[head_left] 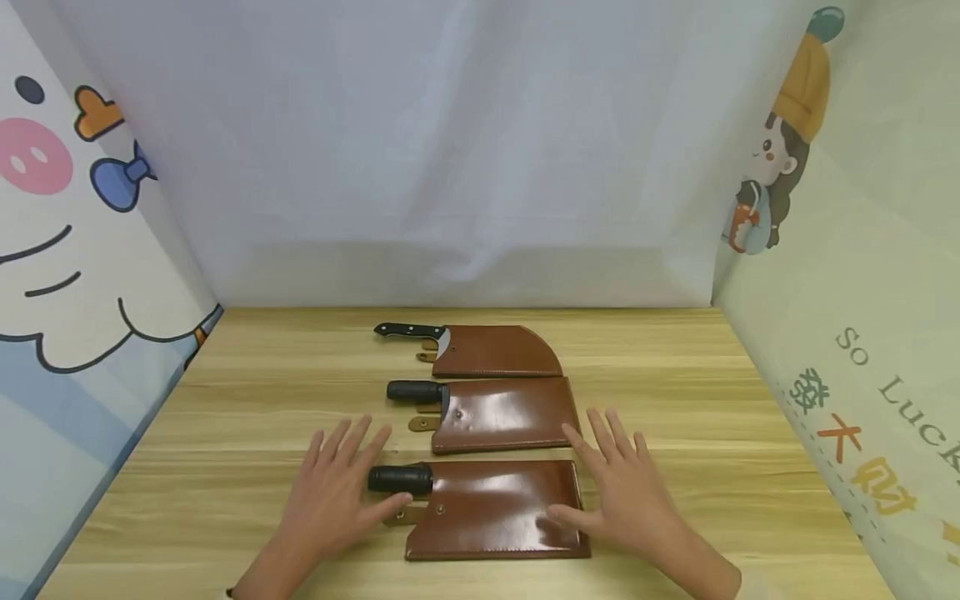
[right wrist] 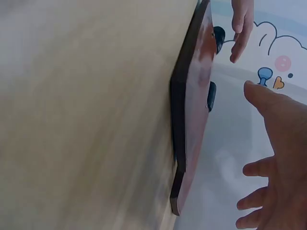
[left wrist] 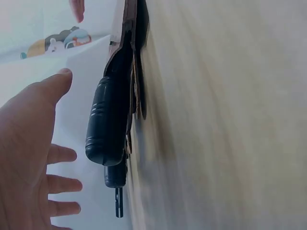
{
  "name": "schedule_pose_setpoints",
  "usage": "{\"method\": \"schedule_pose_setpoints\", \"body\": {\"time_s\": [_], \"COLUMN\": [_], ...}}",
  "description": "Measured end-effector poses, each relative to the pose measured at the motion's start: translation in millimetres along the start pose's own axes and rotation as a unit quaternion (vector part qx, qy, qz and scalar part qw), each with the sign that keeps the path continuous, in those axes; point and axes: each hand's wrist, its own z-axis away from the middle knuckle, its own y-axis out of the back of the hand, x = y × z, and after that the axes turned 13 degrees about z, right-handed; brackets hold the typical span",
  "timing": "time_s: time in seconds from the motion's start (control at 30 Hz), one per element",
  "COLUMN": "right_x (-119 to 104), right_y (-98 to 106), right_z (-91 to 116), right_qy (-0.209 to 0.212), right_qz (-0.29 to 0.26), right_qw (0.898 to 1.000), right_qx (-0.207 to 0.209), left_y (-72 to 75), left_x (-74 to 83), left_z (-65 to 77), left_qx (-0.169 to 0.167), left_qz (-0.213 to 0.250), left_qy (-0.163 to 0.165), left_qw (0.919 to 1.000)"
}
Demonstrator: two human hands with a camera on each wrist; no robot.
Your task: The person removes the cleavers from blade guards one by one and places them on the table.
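Note:
Three cleavers in brown leather sheaths lie in a column on the table, handles to the left. The nearest cleaver (head_left: 498, 510) has a thick black handle (head_left: 401, 479). Behind it lies the middle cleaver (head_left: 510, 414), and the farthest cleaver (head_left: 495, 351) has a riveted handle and a curved sheath end. My left hand (head_left: 333, 487) hovers by the nearest handle, fingers spread and holding nothing; the left wrist view shows the thumb apart from that handle (left wrist: 105, 124). My right hand (head_left: 622, 487) spreads over the right end of the nearest sheath, also holding nothing.
The wood-grain table (head_left: 247, 400) is bounded by a white cloth backdrop (head_left: 450, 150) at the back. Printed cloth walls stand at the left (head_left: 97, 275) and right (head_left: 862, 333). Short snap straps (head_left: 424, 424) stick out beside the handles.

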Motion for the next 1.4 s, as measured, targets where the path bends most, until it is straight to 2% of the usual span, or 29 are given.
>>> {"method": "schedule_pose_setpoints", "body": {"time_s": [0.2,0.43,0.7,0.9,1.07,1.2,1.4], "right_x": [-11,-21,-22,-20,-17,-16,-15], "right_y": [-7,-14,-18,-18,-16,-17,-19], "right_z": [7,11,9,6,4,4,4], "right_qy": [0.024,0.042,0.067,0.080,0.082,0.075,0.071], "right_qz": [-0.019,-0.040,-0.100,-0.139,-0.152,-0.173,-0.186], "right_qw": [0.999,0.998,0.988,0.977,0.974,0.971,0.970], "right_qx": [-0.006,-0.035,-0.097,-0.141,-0.146,-0.147,-0.140], "left_y": [-3.4,-9.0,-9.6,-8.5,-11.7,-13.6,-16.0], "left_x": [-1.8,-3.9,-6.4,-7.6,-10.9,-11.7,-10.1], "left_z": [5.6,9.6,2.7,-2.2,-5.5,-6.8,-8.3], "left_qx": [-0.009,-0.017,-0.054,-0.091,-0.098,-0.088,-0.088], "left_qz": [0.018,0.043,0.094,0.151,0.204,0.213,0.217], "left_qy": [-0.021,-0.036,-0.034,-0.008,-0.014,-0.030,-0.022], "left_qw": [0.9996,0.9983,0.9935,0.9843,0.9739,0.9726,0.9719]}}
